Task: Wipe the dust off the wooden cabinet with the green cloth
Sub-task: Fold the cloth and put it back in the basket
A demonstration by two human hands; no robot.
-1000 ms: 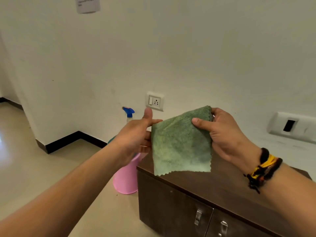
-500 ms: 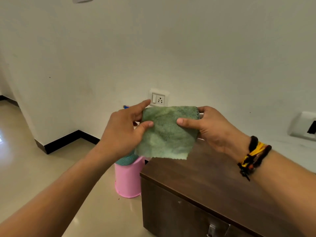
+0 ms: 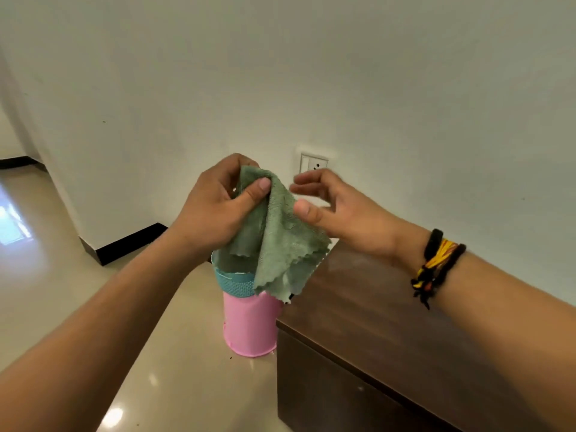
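My left hand (image 3: 215, 207) pinches the top of the green cloth (image 3: 277, 244) between thumb and fingers, holding it in the air. The cloth hangs down in loose folds with its scalloped edge at the bottom, above the left end of the dark wooden cabinet (image 3: 374, 325). My right hand (image 3: 336, 207) hovers just right of the cloth with fingers relaxed and spread, blurred, holding nothing. Whether its thumb touches the fabric I cannot tell. The cabinet's top is bare and stands at the lower right against the wall.
A pink bin (image 3: 249, 325) with a teal basket (image 3: 233, 282) in it stands on the tiled floor (image 3: 62, 291) against the cabinet's left side. A wall socket (image 3: 313, 163) sits behind my hands on the white wall. A dark skirting runs along the wall at left.
My right hand has let go of the cloth, which was stretched flat between both hands. It now hangs bunched from my left hand alone. The view has dropped and shifted left.
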